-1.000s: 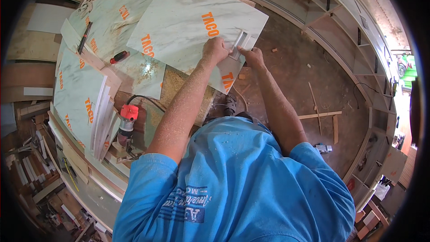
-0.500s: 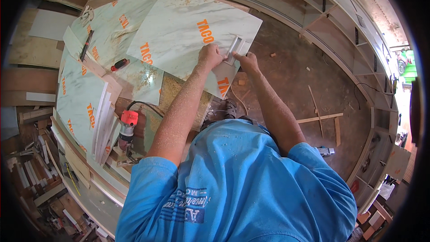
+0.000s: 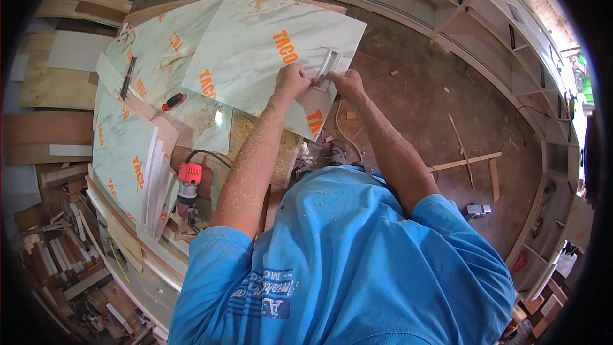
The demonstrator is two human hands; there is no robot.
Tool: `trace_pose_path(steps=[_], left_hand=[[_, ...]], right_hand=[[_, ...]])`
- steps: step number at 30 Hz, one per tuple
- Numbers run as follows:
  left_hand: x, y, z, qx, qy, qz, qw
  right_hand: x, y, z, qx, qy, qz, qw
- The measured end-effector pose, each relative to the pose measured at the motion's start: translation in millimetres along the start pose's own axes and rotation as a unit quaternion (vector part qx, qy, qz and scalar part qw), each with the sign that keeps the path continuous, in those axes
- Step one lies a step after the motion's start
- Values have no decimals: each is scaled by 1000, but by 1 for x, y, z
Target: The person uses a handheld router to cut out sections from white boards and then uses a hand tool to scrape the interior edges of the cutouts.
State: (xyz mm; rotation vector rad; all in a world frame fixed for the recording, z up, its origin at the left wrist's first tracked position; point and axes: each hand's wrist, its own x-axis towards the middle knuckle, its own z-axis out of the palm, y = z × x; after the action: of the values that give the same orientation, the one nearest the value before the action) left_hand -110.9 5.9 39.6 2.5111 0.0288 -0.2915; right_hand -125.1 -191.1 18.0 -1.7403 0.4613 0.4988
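A silver rectangular flush pull handle (image 3: pixel 329 64) lies near the right edge of a white marble-patterned panel (image 3: pixel 246 29) with orange printing. My left hand (image 3: pixel 294 80) is closed at the handle's lower left side, its fingertips against the frame. From the right, my right hand (image 3: pixel 345 83) closes its fingers on the lower part of the handle. The fingertips of both hands nearly meet there, partly covering it. Whether the handle sits in a cutout, I cannot tell. Sawdust clings to my left forearm and is scattered over the panels.
Left of my arms stand a red-topped trim router (image 3: pixel 189 182) with a black cord and a stack of white-edged strips (image 3: pixel 153 182). A red-and-black screwdriver (image 3: pixel 174 101) and a dark slim tool (image 3: pixel 129 76) lie on other panels. Wood scraps (image 3: pixel 469 161) lie on the floor; cabinet frames (image 3: pixel 447 13) curve around the right.
The view has shifted and turned slightly. My hands stay at the handle, with the right fingers a little closer to the left ones; the panel and handle look otherwise the same.
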Motion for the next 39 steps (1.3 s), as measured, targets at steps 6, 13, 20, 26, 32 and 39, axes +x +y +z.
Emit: trace_pose_path(steps=[6, 13, 20, 26, 32, 39], left_hand=[[2, 0, 3, 6, 7, 8, 1000], [-2, 0, 2, 4, 22, 1, 1000], [-21, 8, 10, -12, 59, -10, 998], [-36, 32, 26, -15, 92, -21, 995], [-37, 42, 41, -27, 151, -15, 988], [-45, 38, 43, -116, 171, -48, 977]], right_hand=[[0, 0, 0, -12, 20, -26, 999], [8, 12, 6, 45, -5, -21, 999], [17, 22, 10, -8, 58, -34, 998], [3, 11, 12, -95, 130, -45, 986], [3, 7, 6, -11, 70, -56, 996], [-6, -3, 1, 72, 2, -71, 995]])
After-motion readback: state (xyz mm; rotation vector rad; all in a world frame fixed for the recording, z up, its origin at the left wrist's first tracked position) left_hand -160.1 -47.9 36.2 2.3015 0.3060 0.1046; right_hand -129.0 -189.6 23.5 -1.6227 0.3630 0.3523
